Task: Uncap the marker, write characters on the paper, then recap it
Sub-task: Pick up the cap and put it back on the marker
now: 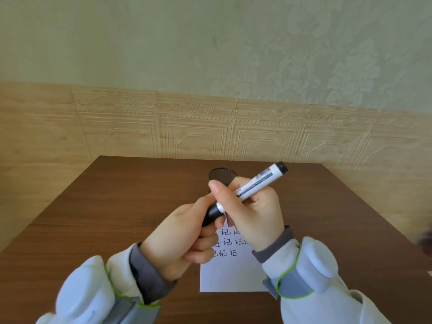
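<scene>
A white marker with a black rear end is held above the table, tilted up to the right. My right hand grips its barrel. My left hand pinches the black cap, which sits on the marker's lower end. Under both hands lies a white sheet of paper with three rows of black handwritten characters, partly hidden by my hands.
The brown wooden table stands against a wall with embossed beige panelling. A round black holder stands behind my hands near the table's far edge. A dark blurred object shows at the right border.
</scene>
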{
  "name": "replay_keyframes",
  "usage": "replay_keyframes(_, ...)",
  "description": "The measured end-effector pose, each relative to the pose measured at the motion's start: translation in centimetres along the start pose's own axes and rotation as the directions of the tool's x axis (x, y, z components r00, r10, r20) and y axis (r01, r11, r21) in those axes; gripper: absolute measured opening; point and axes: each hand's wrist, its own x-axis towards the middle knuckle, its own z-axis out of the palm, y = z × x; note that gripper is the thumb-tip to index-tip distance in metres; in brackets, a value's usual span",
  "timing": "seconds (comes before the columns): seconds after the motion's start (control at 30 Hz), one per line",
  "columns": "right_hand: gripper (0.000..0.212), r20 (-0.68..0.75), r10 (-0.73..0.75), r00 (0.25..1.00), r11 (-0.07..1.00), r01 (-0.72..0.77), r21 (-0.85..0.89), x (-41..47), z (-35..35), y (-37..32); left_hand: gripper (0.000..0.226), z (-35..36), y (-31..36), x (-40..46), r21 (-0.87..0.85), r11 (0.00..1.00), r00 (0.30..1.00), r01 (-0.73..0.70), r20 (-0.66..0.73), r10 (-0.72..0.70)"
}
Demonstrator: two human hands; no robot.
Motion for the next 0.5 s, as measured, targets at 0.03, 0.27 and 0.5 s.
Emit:
replay_keyframes(0.03,0.042,0.007,0.104,0.995,0.994,-0.104,0.033,-0.1,0.0,0.6,0.050,-0.2,-0.5,0.3,-0.007,1.000,0.999,-0.029,-0.014,0.029)
replay_keyframes(0.27,0.048,-0.063,0.578,0.814,0.815,-0.570,0.105,0.6,-0.3,4.7,0.032,-5.4,-1.8,7.8,0.524,0.841,0.836,-0.134,-0.396,0.380)
replay_keyframes(0.5,0.049,-0.093,0.533,0.841,0.846,-0.531,0.045,2.4,-1.6,4.9,0.032,-6.6,0.4,14.6,0.618,0.771,0.662,-0.150,-0.517,0.543)
